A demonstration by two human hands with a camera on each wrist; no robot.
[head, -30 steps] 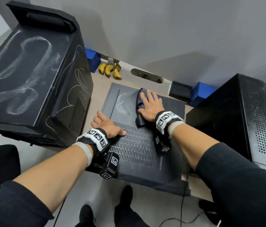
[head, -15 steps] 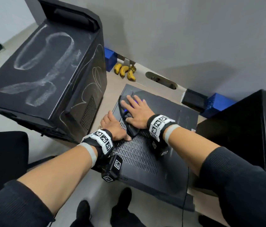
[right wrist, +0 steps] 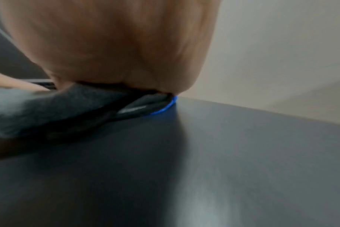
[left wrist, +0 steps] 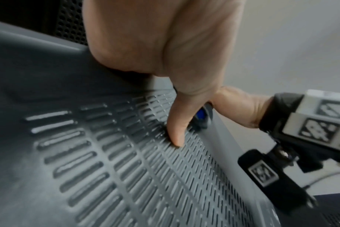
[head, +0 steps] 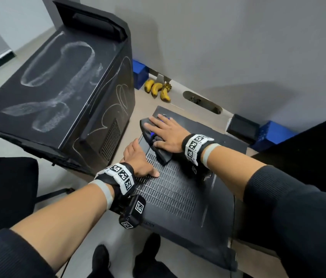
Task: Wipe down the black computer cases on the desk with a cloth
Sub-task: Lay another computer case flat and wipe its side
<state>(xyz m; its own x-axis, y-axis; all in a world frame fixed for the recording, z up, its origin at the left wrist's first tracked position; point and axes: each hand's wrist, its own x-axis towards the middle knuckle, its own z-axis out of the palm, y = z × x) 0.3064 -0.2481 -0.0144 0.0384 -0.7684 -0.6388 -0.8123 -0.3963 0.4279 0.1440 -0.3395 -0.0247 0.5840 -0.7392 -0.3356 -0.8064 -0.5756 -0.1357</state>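
Observation:
A flat black computer case (head: 180, 189) with a slotted vent lies in the middle of the desk. My right hand (head: 165, 132) presses flat, fingers straight, on a dark cloth (head: 163, 156) with blue trim at the case's far left corner. The right wrist view shows the cloth (right wrist: 68, 107) squashed under my palm. My left hand (head: 138, 159) grips the case's left edge, its thumb (left wrist: 177, 132) lying on the vent slots. A tall black tower case (head: 58, 87) with white smear marks stands at the left. Another black case (head: 318, 157) stands at the right.
Bananas (head: 158, 90) lie by the wall, beside a blue box (head: 140, 74). A small black box (head: 242, 125) and a second blue box (head: 272, 135) sit behind the flat case. A cable slot (head: 202, 102) is cut in the desk. A black chair (head: 3, 187) stands at the left.
My right hand has slid the cloth leftward across the far part of the flat case to its left corner. My left hand has stayed on the left edge.

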